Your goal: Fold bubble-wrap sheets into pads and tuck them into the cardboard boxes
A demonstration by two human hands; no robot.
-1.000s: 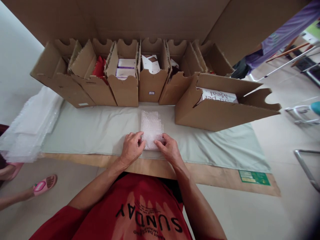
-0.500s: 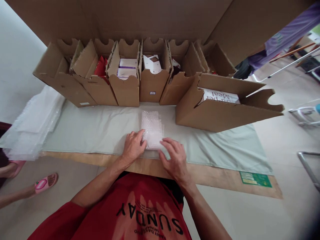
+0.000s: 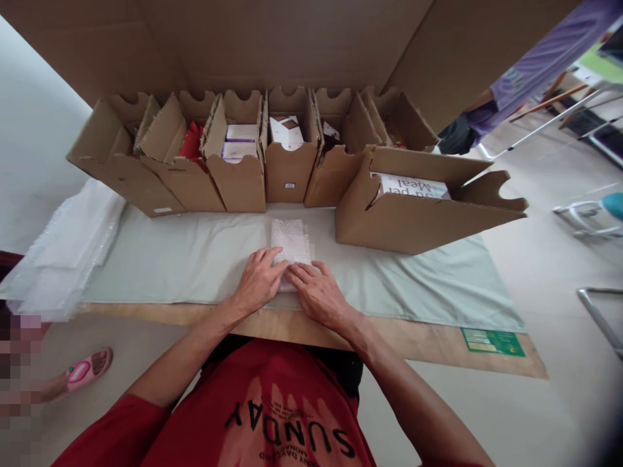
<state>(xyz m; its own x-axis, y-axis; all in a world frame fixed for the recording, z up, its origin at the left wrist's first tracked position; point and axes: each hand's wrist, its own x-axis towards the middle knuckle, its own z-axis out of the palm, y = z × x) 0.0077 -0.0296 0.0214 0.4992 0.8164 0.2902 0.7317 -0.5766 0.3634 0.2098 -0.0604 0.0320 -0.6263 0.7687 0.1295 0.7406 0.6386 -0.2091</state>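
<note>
A small flat piece of bubble wrap, layered and clear-white, lies on the pale green cloth in front of me. My left hand holds its left edge, with the thumb and forefinger on the wrap. Across its near part, my right hand lies flat with the fingers stretched out. The fingertips of both hands almost meet over the wrap. The near end of the wrap is mostly hidden under them, and I cannot tell whether anything is inside it.
Several cardboard bins stand in a row behind the wrap, some holding boxes and packets. Another cardboard bin sits angled at the right. Bubble wrap sheets are stacked at the left. A person in purple is at the far right.
My right hand has moved left from the wrap's right edge and now lies over its near part. My left hand stays at the left edge. The view has shifted slightly.
</note>
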